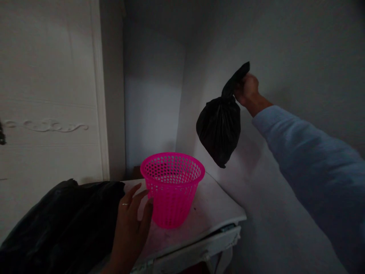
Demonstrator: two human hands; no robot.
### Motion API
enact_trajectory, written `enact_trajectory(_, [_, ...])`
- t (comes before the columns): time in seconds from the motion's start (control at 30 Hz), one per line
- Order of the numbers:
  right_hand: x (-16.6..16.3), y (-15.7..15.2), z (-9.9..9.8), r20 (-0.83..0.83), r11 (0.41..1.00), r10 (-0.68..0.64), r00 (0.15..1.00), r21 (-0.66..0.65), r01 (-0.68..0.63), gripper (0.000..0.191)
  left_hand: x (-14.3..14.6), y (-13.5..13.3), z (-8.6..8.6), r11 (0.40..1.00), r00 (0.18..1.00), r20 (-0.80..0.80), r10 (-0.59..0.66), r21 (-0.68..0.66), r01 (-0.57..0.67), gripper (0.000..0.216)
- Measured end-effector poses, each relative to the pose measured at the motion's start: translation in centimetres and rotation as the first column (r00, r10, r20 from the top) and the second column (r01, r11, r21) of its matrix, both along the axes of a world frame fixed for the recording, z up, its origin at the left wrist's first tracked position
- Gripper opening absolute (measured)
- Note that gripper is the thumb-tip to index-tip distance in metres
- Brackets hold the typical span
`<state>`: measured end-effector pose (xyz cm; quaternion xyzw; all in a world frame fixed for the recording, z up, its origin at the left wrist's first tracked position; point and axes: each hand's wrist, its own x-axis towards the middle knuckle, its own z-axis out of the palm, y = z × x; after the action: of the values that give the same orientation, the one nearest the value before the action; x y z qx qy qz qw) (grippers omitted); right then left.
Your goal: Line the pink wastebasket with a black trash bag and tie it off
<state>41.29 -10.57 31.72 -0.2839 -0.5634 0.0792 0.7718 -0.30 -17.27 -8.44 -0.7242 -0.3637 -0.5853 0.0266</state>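
My right hand (247, 90) is raised at upper right, closed round the knotted neck of a small black tied bag (219, 127), which hangs in the air above and right of a pink perforated plastic basket (172, 188). The basket stands upright on a white tabletop (212, 211) and looks empty. My left hand (131, 224), with a ring on one finger, rests against the basket's left side, its fingers spread and holding nothing. A large black bag (62, 224) lies on the table at my left, beside that hand.
A white panelled door or cabinet front (48, 95) stands at left. Grey walls meet in a corner behind the table (179, 95). The table's front right edge and a drawer (211, 243) show below the basket.
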Motion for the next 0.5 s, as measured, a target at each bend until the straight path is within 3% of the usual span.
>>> enact_trajectory(0.17, [2.9,-1.1,-7.5,-0.070,0.990,-0.050,0.996,-0.138,0.039,0.022,-0.7,-0.3,-4.4,0.999,0.997,0.070,0.026,-0.038,-0.024,0.038])
enact_trajectory(0.27, [5.2,-1.9,-11.6,-0.096,0.954,-0.116,0.989,-0.288,0.084,0.018,-0.9,-0.3,-6.7,0.996,0.996,0.085,-0.006,-0.091,0.013,0.038])
enact_trajectory(0.5, [7.3,-3.1,-18.2,-0.114,0.898,-0.160,0.980,-0.429,0.097,0.012,-0.7,-1.1,-10.1,0.974,0.989,0.141,-0.036,-0.215,0.066,0.039])
